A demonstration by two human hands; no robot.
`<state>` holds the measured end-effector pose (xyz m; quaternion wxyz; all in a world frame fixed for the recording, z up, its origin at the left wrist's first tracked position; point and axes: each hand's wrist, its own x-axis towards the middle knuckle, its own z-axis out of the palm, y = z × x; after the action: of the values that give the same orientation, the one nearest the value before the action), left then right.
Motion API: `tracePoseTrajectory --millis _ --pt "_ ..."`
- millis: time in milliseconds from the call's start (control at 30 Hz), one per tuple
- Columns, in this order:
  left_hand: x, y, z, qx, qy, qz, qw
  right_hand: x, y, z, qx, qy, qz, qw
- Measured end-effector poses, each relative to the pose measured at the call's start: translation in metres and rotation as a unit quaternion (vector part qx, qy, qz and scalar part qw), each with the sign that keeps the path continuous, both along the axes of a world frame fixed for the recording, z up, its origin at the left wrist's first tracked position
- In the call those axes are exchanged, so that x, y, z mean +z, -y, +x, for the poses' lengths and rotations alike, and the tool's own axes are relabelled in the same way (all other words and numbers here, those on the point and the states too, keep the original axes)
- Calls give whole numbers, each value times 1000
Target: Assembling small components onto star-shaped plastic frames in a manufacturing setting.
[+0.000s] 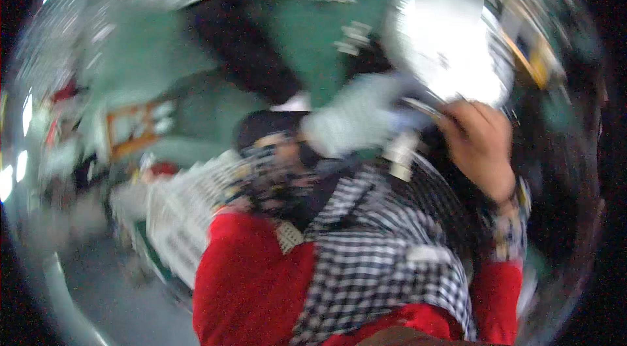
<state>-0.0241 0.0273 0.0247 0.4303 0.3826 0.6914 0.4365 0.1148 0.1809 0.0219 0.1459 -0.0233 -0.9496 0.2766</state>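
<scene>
Heavy blur here, but the right hand [480, 143] is up at centre-right, fingers curled and pinching a pale cloth [356, 120] above the black-and-white checked fabric [372, 261]; the left hand is out of view.

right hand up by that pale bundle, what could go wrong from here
1. The right hand is raised at a pale bundle with a thin metal piece at the fingers; the grip is too blurred to judge, so it might slip.
2. Black-and-white checked cloth hangs just below and could snag.
3. The whole view is smeared by motion, so aim may be poor.
</scene>
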Motion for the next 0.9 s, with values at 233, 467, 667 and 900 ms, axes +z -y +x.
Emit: tracePoseTrajectory --millis 233,467,667,900 --pt "-39 -21 9 74 90 83 990 -10 -5 8 -19 -68 -35 997" --pt "-68 -20 14 68 58 246 965 -12 7 3 -58 -64 -68 994" --pt "-64 -19 21 90 -2 179 980 -26 6 6 -53 -66 -68 994" --pt "-45 -6 17 39 -17 111 993 -23 4 7 19 -94 -1 995"
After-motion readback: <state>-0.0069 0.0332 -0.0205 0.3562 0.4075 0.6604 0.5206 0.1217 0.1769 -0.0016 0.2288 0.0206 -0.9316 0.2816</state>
